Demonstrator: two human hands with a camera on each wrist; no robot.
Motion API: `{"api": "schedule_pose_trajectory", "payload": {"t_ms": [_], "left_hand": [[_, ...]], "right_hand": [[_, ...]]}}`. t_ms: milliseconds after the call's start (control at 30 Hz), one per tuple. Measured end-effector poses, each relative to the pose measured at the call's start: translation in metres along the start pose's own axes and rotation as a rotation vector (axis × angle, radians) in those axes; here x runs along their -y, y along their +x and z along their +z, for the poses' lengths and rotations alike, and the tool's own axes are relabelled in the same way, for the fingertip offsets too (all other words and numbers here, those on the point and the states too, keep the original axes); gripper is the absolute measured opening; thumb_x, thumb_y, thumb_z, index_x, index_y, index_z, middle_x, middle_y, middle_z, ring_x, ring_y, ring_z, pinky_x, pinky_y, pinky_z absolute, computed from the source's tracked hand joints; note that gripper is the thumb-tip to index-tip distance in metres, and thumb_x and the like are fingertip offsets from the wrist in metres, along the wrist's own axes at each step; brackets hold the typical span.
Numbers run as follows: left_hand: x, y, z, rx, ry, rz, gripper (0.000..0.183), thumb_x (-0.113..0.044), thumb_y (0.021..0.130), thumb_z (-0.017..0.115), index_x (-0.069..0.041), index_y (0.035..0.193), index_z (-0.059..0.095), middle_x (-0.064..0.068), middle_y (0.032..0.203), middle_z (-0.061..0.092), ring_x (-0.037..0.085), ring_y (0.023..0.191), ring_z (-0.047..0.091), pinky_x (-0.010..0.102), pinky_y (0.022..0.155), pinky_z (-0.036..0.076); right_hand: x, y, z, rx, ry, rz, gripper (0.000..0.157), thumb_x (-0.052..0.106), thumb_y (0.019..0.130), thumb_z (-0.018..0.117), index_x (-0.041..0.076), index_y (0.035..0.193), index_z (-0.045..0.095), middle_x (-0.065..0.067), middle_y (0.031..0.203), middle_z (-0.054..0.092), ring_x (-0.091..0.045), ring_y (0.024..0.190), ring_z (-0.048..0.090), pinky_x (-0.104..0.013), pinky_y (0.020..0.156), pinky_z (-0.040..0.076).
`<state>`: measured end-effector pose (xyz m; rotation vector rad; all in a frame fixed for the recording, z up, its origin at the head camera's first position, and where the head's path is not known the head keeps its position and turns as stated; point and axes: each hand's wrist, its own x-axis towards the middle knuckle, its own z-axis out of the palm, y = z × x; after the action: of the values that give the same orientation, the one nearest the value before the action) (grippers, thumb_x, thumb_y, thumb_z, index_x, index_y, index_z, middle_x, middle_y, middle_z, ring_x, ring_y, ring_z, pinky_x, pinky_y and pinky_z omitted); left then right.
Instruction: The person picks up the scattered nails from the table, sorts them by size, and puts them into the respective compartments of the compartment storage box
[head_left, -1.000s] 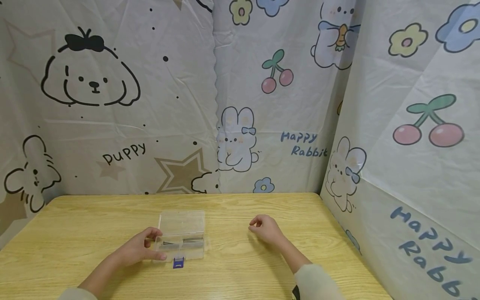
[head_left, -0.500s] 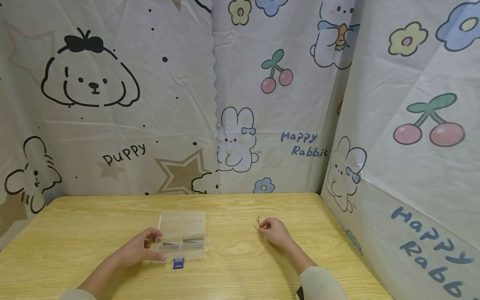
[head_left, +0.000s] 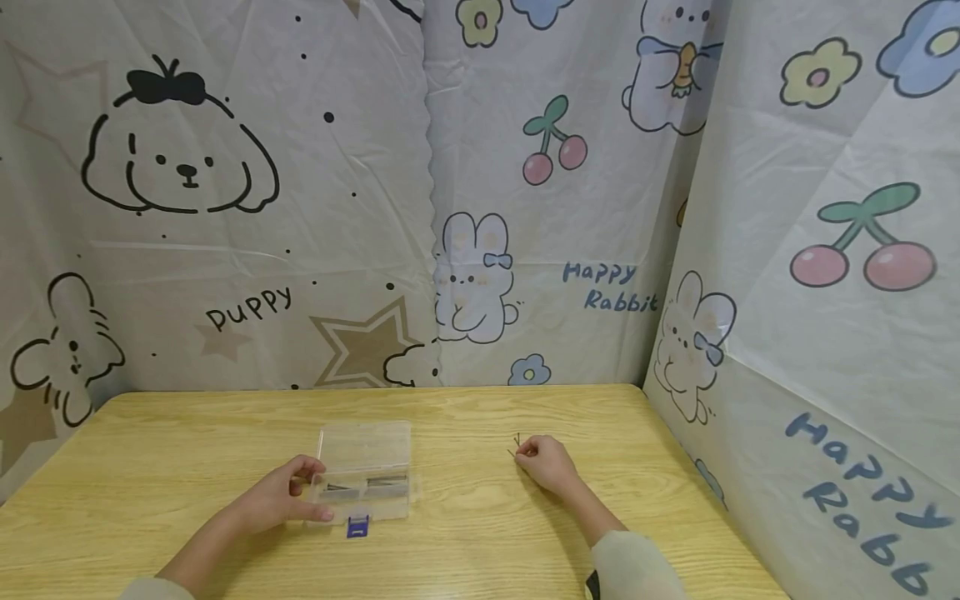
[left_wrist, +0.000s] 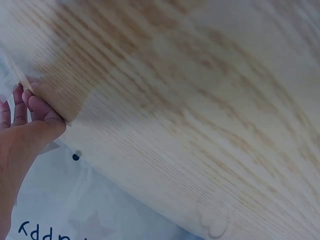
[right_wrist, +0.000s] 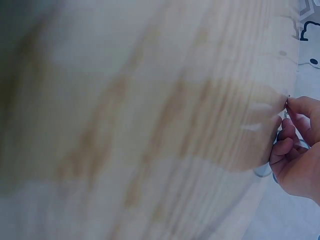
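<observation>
A clear plastic box [head_left: 384, 508] with a raised lid [head_left: 365, 444] and a blue latch [head_left: 357, 526] sits on the table. Thin dark nail-like pieces [head_left: 386, 481] lie in its compartments. My left hand [head_left: 273, 496] grips the box's left side, thumb at the front corner and fingers behind. To the right of the box, my right hand [head_left: 549, 463] has thumb and forefinger pinched at the table, with small thin dark nail-like pieces [head_left: 517, 439] at the fingertips. In the right wrist view a tiny dark tip shows between them; its exact kind is too small to tell.
The wood-grain table [head_left: 465, 550] reaches back to a printed cloth [head_left: 360, 250] with puppies and rabbits. Another cloth panel [head_left: 825, 350] hangs along the right edge of the table.
My right hand has shifted slightly right and nearer since a second ago, and dark nail-like pieces now show at its fingertips. My left hand and the box have stayed put.
</observation>
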<state>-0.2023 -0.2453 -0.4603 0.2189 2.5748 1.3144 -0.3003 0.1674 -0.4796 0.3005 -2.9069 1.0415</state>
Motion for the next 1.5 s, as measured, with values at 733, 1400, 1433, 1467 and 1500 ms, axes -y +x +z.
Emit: {"api": "schedule_pose_trajectory", "payload": {"t_ms": [733,1400,1433,1467,1500], "left_hand": [[0.000,-0.001,0.000,-0.001,-0.001,-0.015,0.074,-0.033,0.074,0.079,0.002,0.128,0.041,0.018,0.128,0.048,0.034,0.114,0.046,0.052,0.098,0.041],[0.000,0.000,-0.001,0.002,-0.004,0.022,0.072,-0.032,0.075,0.079,0.002,0.126,0.042,0.015,0.124,0.049,0.031,0.114,0.047,0.049,0.098,0.041],[0.001,0.000,-0.001,0.002,-0.006,0.023,0.072,-0.031,0.075,0.079,0.002,0.126,0.042,0.015,0.124,0.049,0.031,0.114,0.047,0.049,0.098,0.041],[0.001,0.000,-0.001,0.003,-0.007,0.024,0.072,-0.031,0.075,0.078,0.002,0.126,0.042,0.016,0.124,0.049,0.031,0.114,0.047,0.049,0.098,0.041],[0.001,0.001,-0.001,0.003,-0.007,0.024,0.072,-0.031,0.075,0.078,0.002,0.126,0.042,0.016,0.124,0.049,0.031,0.114,0.047,0.049,0.098,0.041]], "right_hand": [[0.005,-0.002,-0.003,0.027,0.018,-0.020,0.006,0.010,0.086,0.062,0.006,0.083,0.065,-0.001,0.075,0.058,-0.012,0.069,0.049,-0.025,0.062,0.042],[0.043,-0.009,-0.004,0.132,0.059,-0.162,0.009,0.013,0.088,0.060,0.007,0.087,0.066,-0.002,0.081,0.055,-0.013,0.071,0.045,-0.022,0.058,0.038],[0.044,-0.010,-0.004,0.139,0.065,-0.165,0.009,0.013,0.088,0.060,0.007,0.087,0.066,-0.002,0.080,0.055,-0.012,0.069,0.044,-0.022,0.057,0.038],[0.046,-0.010,-0.003,0.144,0.069,-0.169,0.009,0.013,0.089,0.060,0.007,0.087,0.066,-0.002,0.080,0.055,-0.012,0.068,0.044,-0.021,0.056,0.038],[0.047,-0.010,-0.003,0.150,0.074,-0.173,0.009,0.013,0.089,0.060,0.007,0.087,0.066,-0.001,0.080,0.055,-0.011,0.066,0.044,-0.020,0.056,0.037]]}}
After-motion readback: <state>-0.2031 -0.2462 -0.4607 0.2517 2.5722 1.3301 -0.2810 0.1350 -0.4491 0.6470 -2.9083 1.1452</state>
